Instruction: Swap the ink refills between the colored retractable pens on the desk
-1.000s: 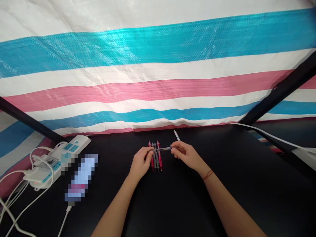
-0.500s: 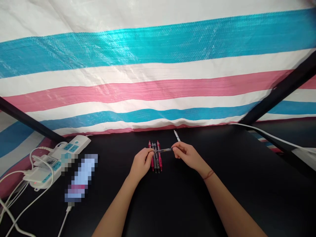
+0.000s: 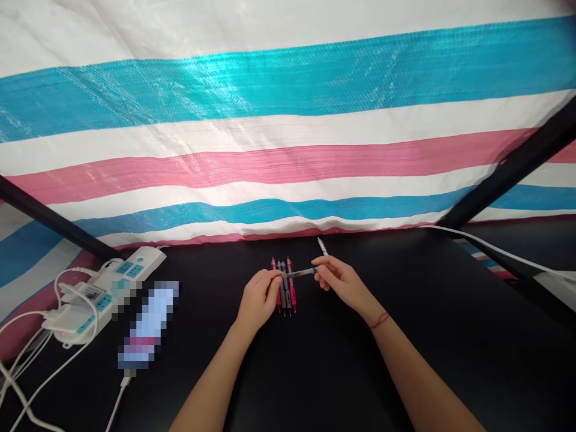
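A clear-barrelled pen is held level between my two hands. My left hand pinches its left end, and my right hand grips its right end with thumb and fingers. Beneath the held pen, several pens lie side by side on the black table: a red pen on the right, a dark grey pen beside it, and another red pen on the left, partly covered by my left hand. A white pen lies behind my right hand, its lower end hidden.
At the left sit a white power strip with plugs and cables, and a blurred phone on a charging cable. A striped tarp hangs behind the table. Another white cable runs along the right.
The fingers of my right hand have shifted slightly at the pen's right end. The pen stays level between both hands, and the pens on the table have not moved.
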Available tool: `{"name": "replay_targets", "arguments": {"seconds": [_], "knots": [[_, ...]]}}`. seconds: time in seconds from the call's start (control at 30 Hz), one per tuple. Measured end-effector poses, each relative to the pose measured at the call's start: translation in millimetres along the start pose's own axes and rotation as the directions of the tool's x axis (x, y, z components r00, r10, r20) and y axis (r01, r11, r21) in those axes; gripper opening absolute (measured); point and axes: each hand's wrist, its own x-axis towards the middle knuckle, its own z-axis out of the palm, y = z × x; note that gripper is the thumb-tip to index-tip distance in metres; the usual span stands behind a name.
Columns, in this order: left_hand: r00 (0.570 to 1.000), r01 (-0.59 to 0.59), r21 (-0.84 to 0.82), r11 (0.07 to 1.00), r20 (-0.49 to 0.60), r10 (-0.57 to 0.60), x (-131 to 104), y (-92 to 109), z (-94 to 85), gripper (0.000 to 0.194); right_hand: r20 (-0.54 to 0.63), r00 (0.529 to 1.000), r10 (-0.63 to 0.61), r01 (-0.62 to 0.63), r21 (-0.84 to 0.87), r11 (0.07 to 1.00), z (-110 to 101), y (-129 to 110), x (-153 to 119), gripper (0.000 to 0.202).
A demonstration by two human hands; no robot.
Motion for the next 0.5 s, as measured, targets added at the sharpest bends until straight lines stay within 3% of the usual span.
{"name": "replay_targets", "arguments": {"seconds": [0.13, 0.5], "knots": [[0.996, 0.09, -0.073, 0.993, 0.012, -0.09, 0.2, -0.7, 0.5, 0.023, -0.004, 1.0, -0.015, 0.014, -0.028, 0.999, 0.6, -1.8, -0.9, 0.032], [0.995, 0.085, -0.091, 0.992, 0.059, -0.079, -0.1, -0.1, 3.0, 0.026, -0.068, 0.993, -0.093, 0.098, 0.086, 0.991, 5.9, -6.4, -4.1, 0.031]]}}
